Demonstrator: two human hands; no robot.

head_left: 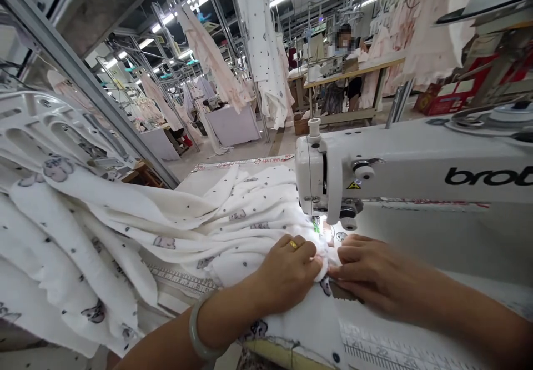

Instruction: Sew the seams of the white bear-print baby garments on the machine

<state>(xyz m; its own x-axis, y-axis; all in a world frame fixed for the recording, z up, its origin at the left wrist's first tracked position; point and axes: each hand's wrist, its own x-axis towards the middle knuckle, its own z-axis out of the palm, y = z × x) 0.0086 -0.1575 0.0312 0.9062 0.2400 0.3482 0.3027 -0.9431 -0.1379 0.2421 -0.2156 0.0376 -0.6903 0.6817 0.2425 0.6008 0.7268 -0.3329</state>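
Observation:
White printed fabric (245, 231) with small grey figures and dots lies bunched across the sewing table and under the head of a white sewing machine (400, 161). My left hand (287, 273), with a ring and a bangle (195, 325), is closed on the fabric just in front of the needle area. Right beside it, my right hand (370, 273) pinches the fabric's edge from the other side, fingertips close to the left thumb. A lamp lights the presser foot (316, 225); the needle itself is too small to make out.
Measuring tape (383, 353) runs along the table's front. More printed fabric hangs at the left by a white hanger rack (45, 120). A metal post (83, 75) slants at left. Behind, a person (345, 42) sits at another table (353, 73); a red box (447, 95) stands right.

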